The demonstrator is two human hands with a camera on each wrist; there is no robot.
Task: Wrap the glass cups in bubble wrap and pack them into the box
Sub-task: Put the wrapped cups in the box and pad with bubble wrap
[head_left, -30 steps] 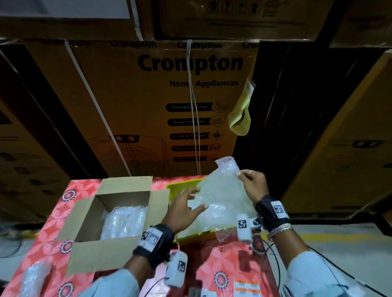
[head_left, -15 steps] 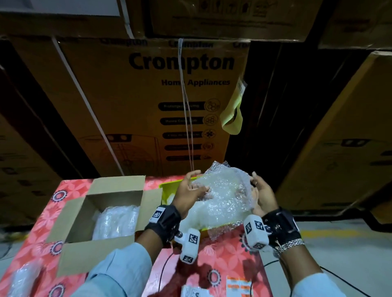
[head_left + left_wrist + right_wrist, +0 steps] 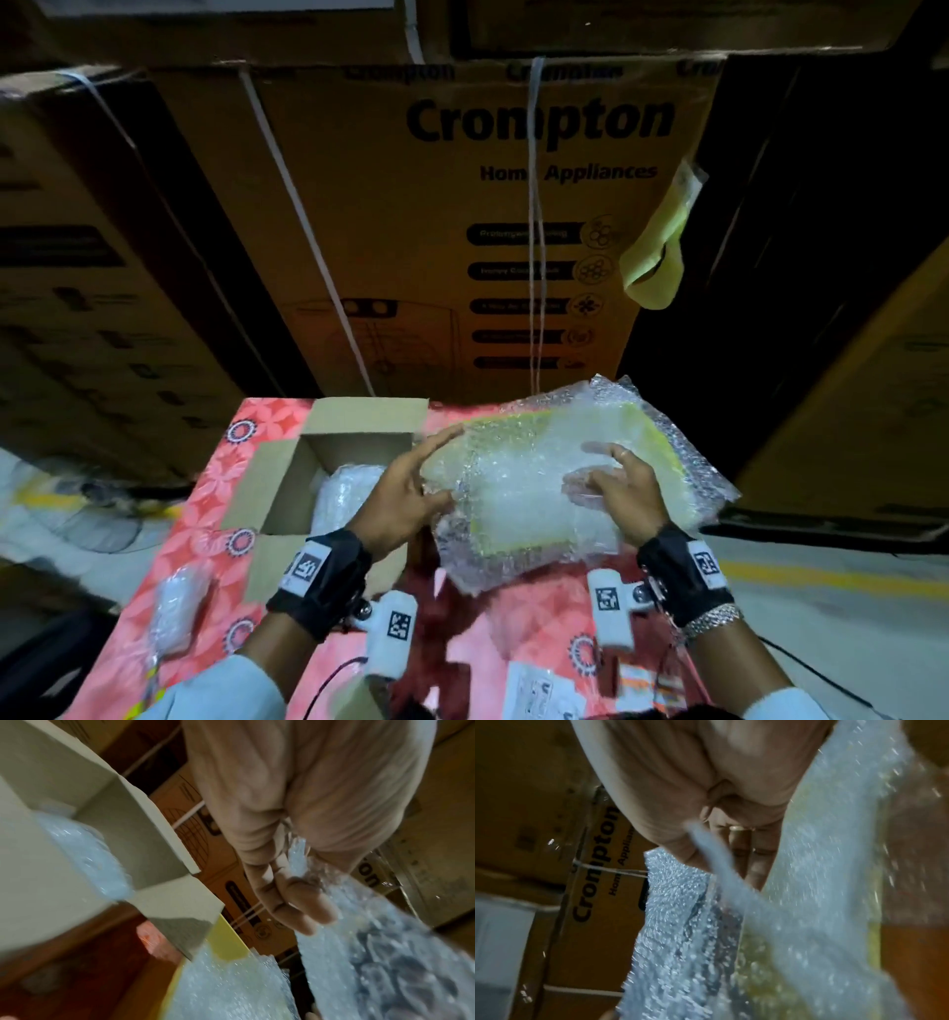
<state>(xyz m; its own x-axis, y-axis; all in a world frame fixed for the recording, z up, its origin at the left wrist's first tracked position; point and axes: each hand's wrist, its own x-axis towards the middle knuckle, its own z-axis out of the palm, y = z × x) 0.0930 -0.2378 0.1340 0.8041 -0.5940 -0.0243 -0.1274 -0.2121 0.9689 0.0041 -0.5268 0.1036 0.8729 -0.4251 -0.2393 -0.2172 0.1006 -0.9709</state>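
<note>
A clear bubble wrap sheet is spread between both hands, over a yellow tray on the table. My left hand pinches its left edge between thumb and fingers; the left wrist view shows the bubble wrap running out between them. My right hand grips the right part, with its fingers partly behind the film. The open cardboard box stands left of the hands with one wrapped bundle inside. No bare glass cup shows.
Another wrapped bundle lies on the red floral tablecloth near the left edge. Paper labels lie at the near edge. Tall stacked cartons stand right behind the table. Floor shows on both sides.
The sheet was bunched up between the hands; now it is spread wide and lower over the yellow tray. Both hands have moved apart.
</note>
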